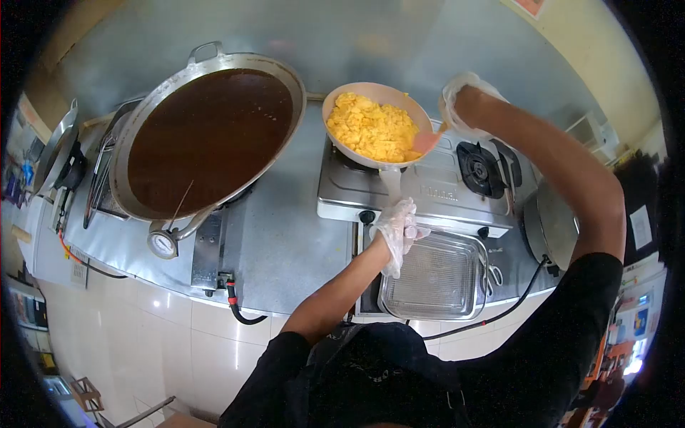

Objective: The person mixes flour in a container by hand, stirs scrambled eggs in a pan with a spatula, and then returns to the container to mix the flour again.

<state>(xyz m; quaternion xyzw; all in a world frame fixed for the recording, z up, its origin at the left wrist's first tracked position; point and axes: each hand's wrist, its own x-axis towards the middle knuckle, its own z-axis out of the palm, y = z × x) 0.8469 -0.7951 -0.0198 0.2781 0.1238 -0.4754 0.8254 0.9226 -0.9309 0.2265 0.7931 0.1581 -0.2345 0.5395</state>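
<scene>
Wrapped round the handle of a light frying pan (333, 140) is my left hand (398, 232), in a clear plastic glove. Scrambled eggs (372, 127), yellow and lumpy, fill most of the pan, which sits over the left burner of a two-burner gas stove (435, 187). My right hand (471, 105), gloved too, is closed at the pan's right side on a spatula with a pinkish blade (426, 140). The blade dips into the right edge of the eggs. The glove and wrist partly hide the spatula's handle.
A large wok (300, 85) of dark brown liquid stands left, with a dial thermometer (163, 245) clipped at its rim. Below the stove lie a rectangular glass dish with a wire rack (432, 274) and scissors (491, 271). A metal pot (551, 225) stands right.
</scene>
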